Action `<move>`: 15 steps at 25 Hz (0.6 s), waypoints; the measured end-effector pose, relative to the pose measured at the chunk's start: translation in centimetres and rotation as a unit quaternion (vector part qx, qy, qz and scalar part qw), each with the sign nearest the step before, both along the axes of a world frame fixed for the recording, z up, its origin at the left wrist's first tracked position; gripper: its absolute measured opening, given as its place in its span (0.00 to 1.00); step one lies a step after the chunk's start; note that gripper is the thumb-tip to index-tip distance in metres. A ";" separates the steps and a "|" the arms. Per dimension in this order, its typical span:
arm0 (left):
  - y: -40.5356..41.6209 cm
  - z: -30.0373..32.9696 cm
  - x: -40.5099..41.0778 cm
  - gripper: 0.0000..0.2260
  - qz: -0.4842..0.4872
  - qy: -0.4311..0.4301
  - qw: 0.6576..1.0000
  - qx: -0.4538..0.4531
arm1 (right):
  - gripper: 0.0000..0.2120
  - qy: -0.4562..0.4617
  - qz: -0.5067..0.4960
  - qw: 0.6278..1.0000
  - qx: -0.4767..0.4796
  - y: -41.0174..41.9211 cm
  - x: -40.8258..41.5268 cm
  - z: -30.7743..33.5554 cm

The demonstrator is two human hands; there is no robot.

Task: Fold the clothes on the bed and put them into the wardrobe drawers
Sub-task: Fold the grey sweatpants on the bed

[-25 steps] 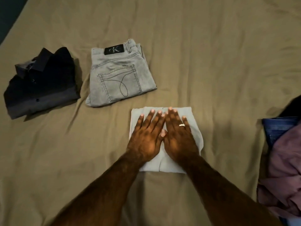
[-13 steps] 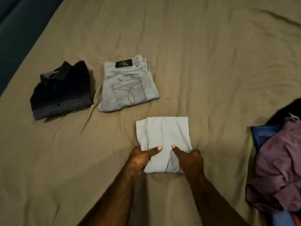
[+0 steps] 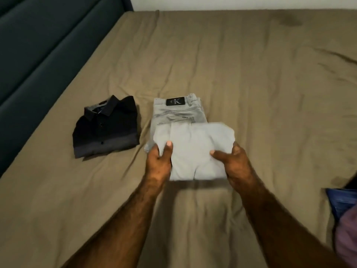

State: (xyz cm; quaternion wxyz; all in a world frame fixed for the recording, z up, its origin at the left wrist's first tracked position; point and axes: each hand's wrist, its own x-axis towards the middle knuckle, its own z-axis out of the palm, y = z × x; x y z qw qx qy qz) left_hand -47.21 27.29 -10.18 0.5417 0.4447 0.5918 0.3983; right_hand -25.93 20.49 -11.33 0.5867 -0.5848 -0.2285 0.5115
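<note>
**Status: transfer of folded item**

Change vs. 1 s ago: both hands lay flat and side by side on the pale grey folded garment (image 3: 195, 149), pressing it onto the bed (image 3: 251, 74). At 0.5 s ago they had shifted to its near edge, thumbs on top. Now the bundle is off the sheet and carried fwd/left, approx. over the grey jeans (image 3: 176, 111); its far edge overlaps the jeans' lower part in view. A shadow band under the near edge indicates it is airborne; contact w/ the jeans cannot be confirmed.

Hands:
- Left hand (image 3: 159, 162): grips the bundle's left side, thumb on top, fingers curled under.
- Right hand (image 3: 231, 163): grips the right side, same config.

Item positions:
- Folded garment: held between both hands, above/just in front of the jeans.
- Grey jeans: folded, on the bed, waistband patch visible at far end.
- Dark shirt (image 3: 106, 126): folded, on the bed, just left of the jeans, not touching.
- Unfolded pile, blue denim (image 3: 342, 204) and a mauve garment (image 3: 347, 235): right edge of view, well apart.

Assessment: fold step for this item is likely complete; the move looks like stacking onto the jeans. Remaining: right-side pile still to fold, then all items to the wardrobe drawers (not in view).
</note>
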 end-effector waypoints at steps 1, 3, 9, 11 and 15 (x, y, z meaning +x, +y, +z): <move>3.1 1.0 -0.3 0.26 -0.001 0.005 1.000 0.028 | 0.30 -0.011 0.006 0.999 0.029 3.2 0.1 0.7; 8.2 2.3 -0.4 0.22 -0.002 0.020 0.999 0.045 | 0.27 -0.042 0.012 0.998 0.050 8.6 0.4 1.8; 17.0 -2.7 -2.0 0.27 -0.039 0.439 0.896 -0.062 | 0.27 -0.470 0.020 0.840 -0.270 16.6 -0.9 -3.6; 17.7 -6.2 -2.7 0.26 -0.110 0.493 0.844 0.181 | 0.28 -0.671 -0.025 0.729 -0.136 17.9 -2.7 -6.8; 19.8 -9.6 -1.4 0.31 -0.292 0.521 0.734 0.322 | 0.28 -0.727 0.072 0.677 0.085 21.0 -4.4 -12.0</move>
